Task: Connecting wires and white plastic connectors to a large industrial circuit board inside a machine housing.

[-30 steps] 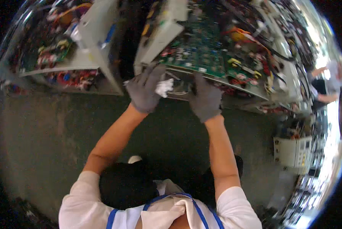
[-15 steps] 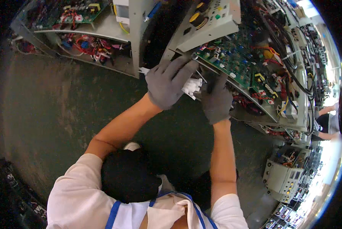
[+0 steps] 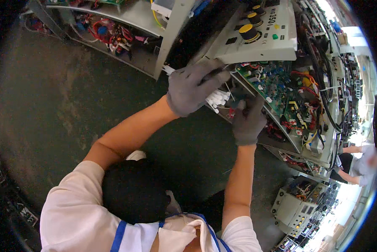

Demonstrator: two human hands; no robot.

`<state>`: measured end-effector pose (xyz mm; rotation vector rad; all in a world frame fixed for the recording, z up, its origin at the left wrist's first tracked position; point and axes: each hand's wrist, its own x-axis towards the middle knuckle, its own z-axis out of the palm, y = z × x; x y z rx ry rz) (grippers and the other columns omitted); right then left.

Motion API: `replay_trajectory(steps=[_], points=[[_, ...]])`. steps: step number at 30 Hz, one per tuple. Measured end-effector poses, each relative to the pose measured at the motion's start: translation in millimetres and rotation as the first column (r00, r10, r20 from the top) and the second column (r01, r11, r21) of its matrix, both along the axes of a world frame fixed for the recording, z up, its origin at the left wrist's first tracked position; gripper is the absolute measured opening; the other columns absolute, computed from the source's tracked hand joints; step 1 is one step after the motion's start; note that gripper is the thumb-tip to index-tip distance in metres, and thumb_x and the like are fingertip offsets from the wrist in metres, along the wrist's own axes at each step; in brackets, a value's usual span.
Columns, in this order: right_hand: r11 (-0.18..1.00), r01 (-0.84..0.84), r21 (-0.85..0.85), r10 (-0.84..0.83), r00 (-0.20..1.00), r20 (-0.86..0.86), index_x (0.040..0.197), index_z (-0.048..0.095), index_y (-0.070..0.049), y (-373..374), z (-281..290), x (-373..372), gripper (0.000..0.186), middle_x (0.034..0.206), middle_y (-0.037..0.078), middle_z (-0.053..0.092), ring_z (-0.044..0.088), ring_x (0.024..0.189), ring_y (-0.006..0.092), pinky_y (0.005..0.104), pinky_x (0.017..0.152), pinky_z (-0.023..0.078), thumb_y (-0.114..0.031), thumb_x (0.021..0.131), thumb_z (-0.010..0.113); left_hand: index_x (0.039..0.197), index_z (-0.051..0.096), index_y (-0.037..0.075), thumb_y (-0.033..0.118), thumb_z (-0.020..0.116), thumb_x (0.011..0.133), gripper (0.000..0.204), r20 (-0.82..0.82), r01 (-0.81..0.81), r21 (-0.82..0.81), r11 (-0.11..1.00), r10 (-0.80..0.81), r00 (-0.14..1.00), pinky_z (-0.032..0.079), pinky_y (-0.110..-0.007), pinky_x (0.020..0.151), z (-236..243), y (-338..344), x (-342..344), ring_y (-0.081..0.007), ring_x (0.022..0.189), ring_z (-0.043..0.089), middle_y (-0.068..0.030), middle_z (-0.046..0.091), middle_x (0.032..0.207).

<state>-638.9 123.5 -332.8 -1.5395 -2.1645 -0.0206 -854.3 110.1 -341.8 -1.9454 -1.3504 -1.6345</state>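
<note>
A bundle of white strips with blocky ends, which look like cable ties [image 3: 218,98], runs through my left hand [image 3: 192,86]. That hand wears a grey glove and is closed round the bundle. Its fingertips are at the front edge of an opened machine, beside a thin pale strip [image 3: 229,90]. My right hand [image 3: 249,124], gloved too, reaches into the gap below the green circuit board [image 3: 266,84]. Its fingers are dark and partly hidden there, so their grip is unclear. Above both hands the machine's pale front panel [image 3: 255,46] tilts outward, with yellow-topped knobs [image 3: 248,32].
A second opened machine [image 3: 159,59] with red wiring [image 3: 108,35] stands at the far left. Black cables [image 3: 323,80] run along the right. Another pale machine [image 3: 293,210] sits on the dark floor [image 3: 71,117] at the lower right. A person [image 3: 356,164] is at the right rim.
The view has shifted, so the front panel shows more fully. My left hand keeps the white bundle at the front edge. My right hand stays at the gap, with its fingers bent differently.
</note>
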Motion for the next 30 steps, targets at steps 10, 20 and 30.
replay_trajectory(steps=[10,20,30], points=[[0.977,0.208,-0.054,-0.193,0.961,0.196,0.113,0.043,-0.006,-10,21,-41,0.036,0.076,0.015,0.065,0.064,0.067,0.0354,0.0422,0.059,0.049,-0.018,0.083,0.059,0.104,0.066,0.018,0.013,0.066,0.069,0.035,0.124,0.072,-0.052,0.996,-0.065,0.990,0.054,-0.034,0.068,-16,9,-14,-0.0298,0.100,0.062,-0.0125,0.053,0.123],[0.984,-0.174,-0.039,0.159,0.955,-0.250,0.098,0.051,0.000,5,16,-5,0.022,0.068,0.009,0.058,0.054,0.062,0.0139,0.0272,0.060,0.044,-0.013,0.083,0.062,0.102,0.068,0.020,0.014,0.070,0.066,0.036,0.235,0.132,-0.130,0.983,-0.099,0.967,0.052,-0.038,0.081,-5,12,5,-0.0335,0.106,0.058,-0.0165,0.050,0.125],[0.977,-0.212,0.001,0.210,0.968,-0.137,0.113,0.051,-0.005,11,17,-15,0.036,0.065,0.015,0.060,0.060,0.056,0.0327,0.0391,0.052,0.047,-0.013,0.081,0.064,0.104,0.069,0.022,0.020,0.074,0.069,0.035,0.153,0.125,-0.267,0.956,-0.086,0.984,0.055,-0.036,0.075,8,0,-2,-0.0296,0.093,0.064,-0.0160,0.052,0.122]])
